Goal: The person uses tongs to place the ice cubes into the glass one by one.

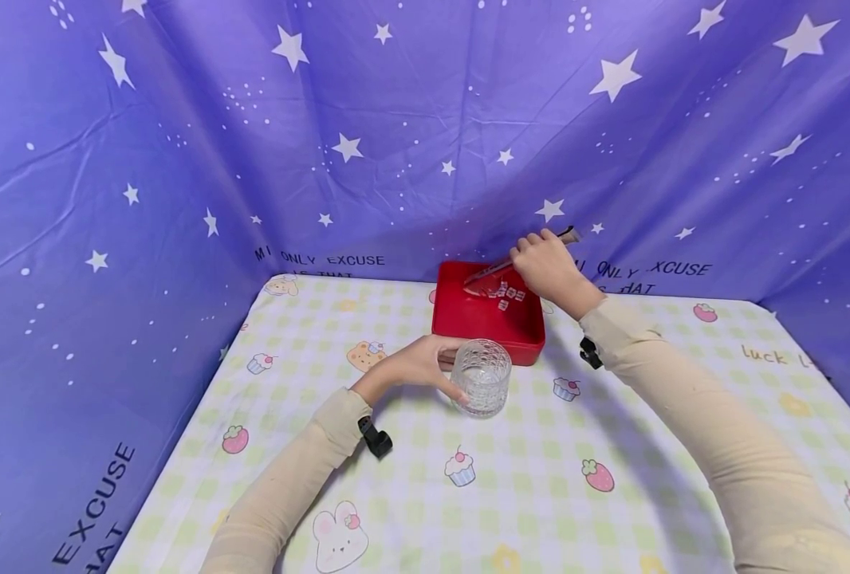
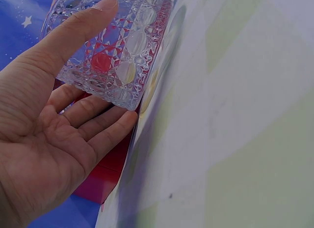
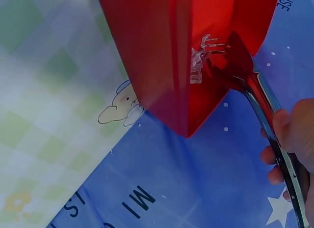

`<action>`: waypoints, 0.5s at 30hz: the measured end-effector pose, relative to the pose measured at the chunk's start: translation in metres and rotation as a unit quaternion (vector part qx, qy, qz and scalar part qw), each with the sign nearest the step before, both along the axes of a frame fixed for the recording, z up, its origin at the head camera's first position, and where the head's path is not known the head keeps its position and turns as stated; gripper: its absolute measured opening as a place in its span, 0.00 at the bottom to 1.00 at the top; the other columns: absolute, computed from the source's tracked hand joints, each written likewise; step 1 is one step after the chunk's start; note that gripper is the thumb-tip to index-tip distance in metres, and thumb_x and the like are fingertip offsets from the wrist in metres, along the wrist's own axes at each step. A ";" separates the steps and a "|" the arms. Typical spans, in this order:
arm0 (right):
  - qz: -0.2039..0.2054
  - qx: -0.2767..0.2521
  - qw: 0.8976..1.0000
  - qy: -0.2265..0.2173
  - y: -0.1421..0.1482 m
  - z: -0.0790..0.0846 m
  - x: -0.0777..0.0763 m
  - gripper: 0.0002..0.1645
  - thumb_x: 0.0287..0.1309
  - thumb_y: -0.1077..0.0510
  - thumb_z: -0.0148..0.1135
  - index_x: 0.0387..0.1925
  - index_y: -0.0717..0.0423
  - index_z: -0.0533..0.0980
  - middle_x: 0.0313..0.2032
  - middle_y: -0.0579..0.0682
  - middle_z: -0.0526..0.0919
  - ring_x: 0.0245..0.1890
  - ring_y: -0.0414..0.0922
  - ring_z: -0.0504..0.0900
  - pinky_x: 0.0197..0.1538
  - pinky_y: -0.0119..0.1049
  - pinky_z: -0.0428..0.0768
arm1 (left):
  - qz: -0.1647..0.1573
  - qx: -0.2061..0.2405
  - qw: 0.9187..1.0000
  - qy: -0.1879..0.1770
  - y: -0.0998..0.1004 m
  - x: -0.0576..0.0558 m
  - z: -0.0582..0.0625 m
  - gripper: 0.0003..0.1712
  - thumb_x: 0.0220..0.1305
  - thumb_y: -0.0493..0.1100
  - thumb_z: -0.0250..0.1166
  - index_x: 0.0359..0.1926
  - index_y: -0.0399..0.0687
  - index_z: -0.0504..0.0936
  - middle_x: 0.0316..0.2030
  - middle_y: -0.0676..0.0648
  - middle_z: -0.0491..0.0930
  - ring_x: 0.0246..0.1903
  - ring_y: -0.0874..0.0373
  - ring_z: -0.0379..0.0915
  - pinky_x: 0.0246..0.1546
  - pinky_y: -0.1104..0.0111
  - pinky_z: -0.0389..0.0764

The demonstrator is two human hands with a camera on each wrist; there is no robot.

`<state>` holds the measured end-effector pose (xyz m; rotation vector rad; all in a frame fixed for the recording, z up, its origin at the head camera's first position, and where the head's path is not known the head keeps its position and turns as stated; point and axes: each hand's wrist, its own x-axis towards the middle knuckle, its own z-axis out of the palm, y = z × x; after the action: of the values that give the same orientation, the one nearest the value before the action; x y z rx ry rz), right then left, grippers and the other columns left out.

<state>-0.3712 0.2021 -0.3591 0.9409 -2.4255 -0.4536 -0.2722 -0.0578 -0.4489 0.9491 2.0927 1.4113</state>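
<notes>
Head view: the left hand grips a patterned glass tumbler just before the red tray, seemingly to steady it; the right hand's fingers clasp metal tongs, slanted so their ends reach near the clear cubes inside.

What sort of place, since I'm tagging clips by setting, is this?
Probably a makeshift filming booth: star-print fabric hangs on three sides of a checked tablecloth, and both sleeves carry black devices.

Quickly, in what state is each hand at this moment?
Left hand: closed around the clear glass.
Right hand: closed, holding the tongs, their tips inside the red box.
</notes>
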 end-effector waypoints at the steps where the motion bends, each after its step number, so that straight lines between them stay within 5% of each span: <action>1: 0.001 0.000 1.000 -0.001 0.000 0.000 0.001 0.03 0.59 0.69 0.61 0.31 0.66 0.81 0.31 0.61 0.84 0.34 0.58 0.81 0.38 0.48 0.77 | 0.000 0.000 1.000 -0.001 0.000 0.000 0.000 0.50 0.44 0.36 0.84 0.70 0.49 0.74 0.63 0.50 0.81 0.63 0.59 0.77 0.67 0.71 0.75; 15: 0.001 0.001 1.000 -0.006 -0.008 -0.002 0.004 0.04 0.57 0.69 0.62 0.29 0.63 0.81 0.30 0.59 0.85 0.33 0.57 0.82 0.38 0.48 0.78 | -0.003 0.012 1.000 -0.015 0.000 -0.001 -0.003 0.48 0.45 0.34 0.83 0.70 0.47 0.74 0.63 0.46 0.81 0.64 0.53 0.77 0.67 0.70 0.76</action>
<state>-0.3674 0.1939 -0.3609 0.9503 -2.4349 -0.4492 -0.2732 -0.0580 -0.4514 0.9359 2.0541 1.4418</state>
